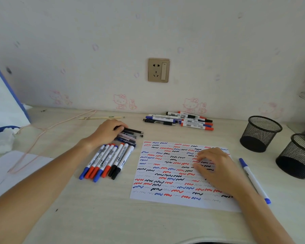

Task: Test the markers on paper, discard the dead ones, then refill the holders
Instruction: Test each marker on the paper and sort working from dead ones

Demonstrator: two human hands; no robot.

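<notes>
A white test sheet point(167, 175) covered in red, blue and black squiggles lies in the middle of the desk. My right hand point(217, 166) rests on it with fingers loosely bent, holding nothing. My left hand point(106, 132) curls over a black pen point(133, 130) on top of a small pile of dark pens point(128, 138). Below that hand lies a row of several capped markers point(106, 160). Another pile of markers and pens point(181, 120) sits by the wall. A single blue-capped marker point(253, 178) lies right of the sheet. Two black mesh holders point(261, 132) point(298, 155) stand at the right.
A white and blue bag point(4, 103) with a pink cord point(48, 127) stands at the far left, over more paper point(12, 169). A thin stick point(100, 117) lies near the wall. A wall socket point(158, 70) is above the desk.
</notes>
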